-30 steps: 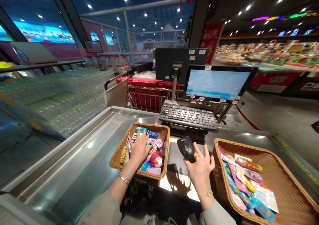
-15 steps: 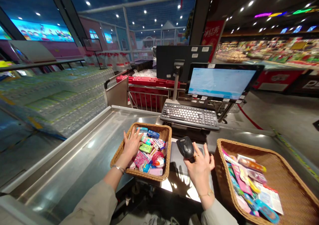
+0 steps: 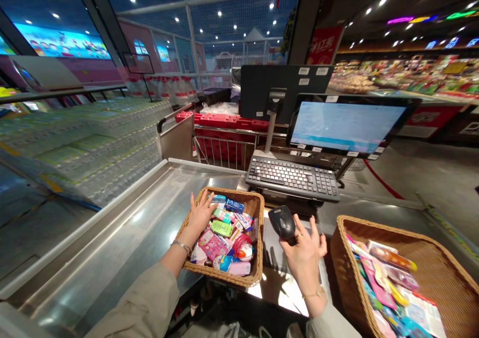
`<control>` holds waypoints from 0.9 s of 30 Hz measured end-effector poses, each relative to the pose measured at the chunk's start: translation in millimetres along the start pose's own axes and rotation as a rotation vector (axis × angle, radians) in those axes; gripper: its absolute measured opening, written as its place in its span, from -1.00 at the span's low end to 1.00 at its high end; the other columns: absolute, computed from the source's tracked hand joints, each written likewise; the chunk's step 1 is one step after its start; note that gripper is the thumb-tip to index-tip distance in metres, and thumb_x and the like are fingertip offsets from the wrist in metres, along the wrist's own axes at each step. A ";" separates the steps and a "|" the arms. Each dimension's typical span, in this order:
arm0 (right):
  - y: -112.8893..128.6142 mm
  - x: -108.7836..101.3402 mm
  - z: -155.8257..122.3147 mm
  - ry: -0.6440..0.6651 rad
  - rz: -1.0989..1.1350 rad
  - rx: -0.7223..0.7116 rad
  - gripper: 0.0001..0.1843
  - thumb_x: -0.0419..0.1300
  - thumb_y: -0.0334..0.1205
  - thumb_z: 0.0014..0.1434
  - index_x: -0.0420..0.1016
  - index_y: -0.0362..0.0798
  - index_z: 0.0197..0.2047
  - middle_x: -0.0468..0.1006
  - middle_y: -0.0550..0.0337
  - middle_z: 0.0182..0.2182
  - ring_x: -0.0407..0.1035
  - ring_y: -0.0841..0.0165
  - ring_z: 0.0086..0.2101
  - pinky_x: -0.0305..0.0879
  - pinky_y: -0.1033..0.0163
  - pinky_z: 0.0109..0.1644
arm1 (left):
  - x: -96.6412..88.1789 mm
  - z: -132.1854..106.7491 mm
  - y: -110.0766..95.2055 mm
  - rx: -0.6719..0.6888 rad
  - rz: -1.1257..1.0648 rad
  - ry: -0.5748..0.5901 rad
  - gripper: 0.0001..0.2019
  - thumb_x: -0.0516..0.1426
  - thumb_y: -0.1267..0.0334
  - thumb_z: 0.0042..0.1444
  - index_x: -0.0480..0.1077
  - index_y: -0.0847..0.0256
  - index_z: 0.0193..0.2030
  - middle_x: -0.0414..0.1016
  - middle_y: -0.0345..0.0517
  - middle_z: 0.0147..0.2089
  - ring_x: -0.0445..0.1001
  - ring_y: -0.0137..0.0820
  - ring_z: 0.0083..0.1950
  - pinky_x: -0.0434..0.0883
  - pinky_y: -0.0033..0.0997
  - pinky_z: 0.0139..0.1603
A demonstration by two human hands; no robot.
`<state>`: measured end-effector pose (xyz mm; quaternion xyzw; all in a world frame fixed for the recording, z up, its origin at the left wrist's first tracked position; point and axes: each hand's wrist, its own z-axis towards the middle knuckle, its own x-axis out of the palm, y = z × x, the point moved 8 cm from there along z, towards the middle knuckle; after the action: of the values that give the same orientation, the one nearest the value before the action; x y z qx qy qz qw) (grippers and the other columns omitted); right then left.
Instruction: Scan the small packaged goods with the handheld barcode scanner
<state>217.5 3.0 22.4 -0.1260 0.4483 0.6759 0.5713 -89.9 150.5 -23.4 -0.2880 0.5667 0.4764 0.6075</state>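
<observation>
My left hand (image 3: 200, 214) rests over the left rim of a wicker basket (image 3: 261, 238), its fingers spread above the small packages inside. Among these lie a green pack (image 3: 221, 228), a blue box (image 3: 234, 205), a pink packet (image 3: 213, 245) and a red round item (image 3: 242, 247). Between thumb and fingers of my right hand (image 3: 304, 250) is a black barcode scanner (image 3: 282, 222), its head tilted up to the left. To the right of that hand stands a second, larger wicker basket (image 3: 441, 258) with brightly coloured packaged goods in its left part.
A keyboard (image 3: 294, 176) sits behind the scanner, below a lit monitor (image 3: 346, 126) and the back of a second screen (image 3: 286, 91). The steel counter (image 3: 123, 248) stretches left. Behind it stand a shopping cart (image 3: 224, 146) and stacked bottle packs (image 3: 93, 143).
The view has shifted slightly, so the baskets, keyboard and screens appear a little farther right. Both hands keep nearly the same pose, with the scanner still in the right one.
</observation>
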 end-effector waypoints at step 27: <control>-2.3 18.6 8.4 0.014 -0.030 0.035 -0.75 0.08 -0.11 0.04 0.54 0.06 -0.27 0.50 0.17 0.09 -0.02 0.07 0.29 -0.25 -0.23 0.25 | 3.7 10.3 3.1 0.079 -0.071 -0.056 -0.72 0.22 0.28 0.10 0.51 -0.06 -0.03 0.18 -0.12 0.40 -0.04 0.02 0.46 -0.38 0.49 0.32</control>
<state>216.6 21.4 13.4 -0.1274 0.4622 0.6582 0.5805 -88.8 161.8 -24.4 -0.2702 0.5572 0.4396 0.6506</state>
